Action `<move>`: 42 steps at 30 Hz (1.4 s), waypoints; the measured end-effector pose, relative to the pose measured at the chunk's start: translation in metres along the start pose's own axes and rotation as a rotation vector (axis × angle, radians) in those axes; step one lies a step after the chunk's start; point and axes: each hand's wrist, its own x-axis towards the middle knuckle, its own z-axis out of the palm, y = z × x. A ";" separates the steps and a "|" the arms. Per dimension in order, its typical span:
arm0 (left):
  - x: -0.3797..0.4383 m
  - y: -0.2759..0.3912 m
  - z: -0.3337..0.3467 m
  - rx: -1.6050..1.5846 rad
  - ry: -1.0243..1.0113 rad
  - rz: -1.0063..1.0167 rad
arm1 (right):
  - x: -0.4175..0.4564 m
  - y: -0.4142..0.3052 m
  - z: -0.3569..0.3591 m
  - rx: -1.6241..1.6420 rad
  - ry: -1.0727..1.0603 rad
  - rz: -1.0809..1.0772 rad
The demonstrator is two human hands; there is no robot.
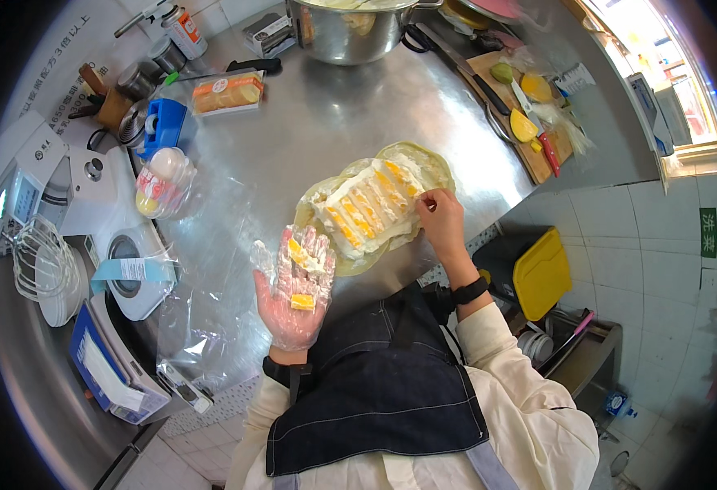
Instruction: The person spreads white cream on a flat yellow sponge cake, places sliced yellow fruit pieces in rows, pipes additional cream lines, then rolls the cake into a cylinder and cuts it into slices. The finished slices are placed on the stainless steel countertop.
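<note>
My left hand (297, 288), in a clear plastic glove smeared with cream, is held palm up near the table's front edge. On it rest a cream-coated mango strip (302, 254), across the fingers, and a small mango piece (302, 301), on the palm. My bare right hand (443, 220) has thumb and forefinger pinched together at the right end of the cream filling (358, 226); whether they grip anything is hidden. Several mango strips (385, 182) lie in rows on that cream. Beneath it, overlapping pale yellow crepes (441, 168) are spread on the steel table (358, 116).
A cutting board (539, 168) with cut mango (522, 126) and a red-handled knife (548, 153) lies at right. A steel pot (352, 37) stands at the back. Plastic cups (165, 184), a blue tape dispenser (165, 125) and a packaged roll cake (228, 93) stand left.
</note>
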 end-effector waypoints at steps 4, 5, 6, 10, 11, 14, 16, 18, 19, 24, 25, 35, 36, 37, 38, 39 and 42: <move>0.001 0.000 -0.002 0.011 -0.007 0.004 | 0.000 0.004 0.004 -0.064 0.006 -0.018; 0.002 0.000 -0.001 0.008 -0.006 0.007 | 0.001 0.005 0.005 -0.059 0.012 -0.027; 0.002 0.000 -0.001 0.005 -0.003 0.011 | 0.001 0.005 0.006 -0.053 0.015 -0.036; 0.001 0.003 0.003 0.010 -0.026 0.025 | 0.001 -0.002 -0.001 -0.034 -0.016 -0.049; 0.002 0.003 0.003 0.019 -0.046 0.033 | 0.001 -0.006 -0.007 -0.040 -0.012 -0.074; 0.004 0.003 0.001 -0.005 -0.096 0.010 | -0.004 -0.024 -0.029 -0.079 -0.011 -0.168; 0.003 0.002 0.006 -0.048 -0.108 -0.017 | -0.013 -0.044 -0.043 -0.034 0.034 -0.184; 0.003 0.002 0.012 -0.124 -0.123 -0.050 | -0.020 -0.063 -0.051 0.025 0.005 -0.160; 0.004 0.002 0.013 -0.117 -0.127 -0.050 | -0.024 -0.069 -0.055 0.054 0.002 -0.149; 0.002 -0.005 0.016 -0.096 -0.160 -0.062 | -0.042 -0.092 -0.056 0.127 -0.058 -0.275; 0.001 -0.007 0.017 -0.092 -0.165 -0.064 | -0.045 -0.098 -0.058 0.157 -0.072 -0.267; -0.009 -0.027 0.011 0.217 -0.125 -0.099 | -0.060 -0.137 -0.029 0.272 -0.247 -0.453; -0.013 -0.024 0.004 0.229 -0.110 -0.097 | -0.061 -0.137 -0.024 0.259 -0.265 -0.441; -0.015 -0.021 -0.001 0.232 -0.100 -0.100 | -0.063 -0.137 -0.021 0.248 -0.275 -0.427; -0.019 -0.019 -0.005 0.233 -0.087 -0.105 | -0.065 -0.138 -0.019 0.231 -0.298 -0.437; -0.026 -0.014 -0.008 0.222 -0.068 -0.102 | -0.070 -0.141 -0.015 0.223 -0.328 -0.446; -0.043 -0.008 -0.018 0.221 -0.007 -0.074 | -0.086 -0.141 0.006 0.187 -0.414 -0.436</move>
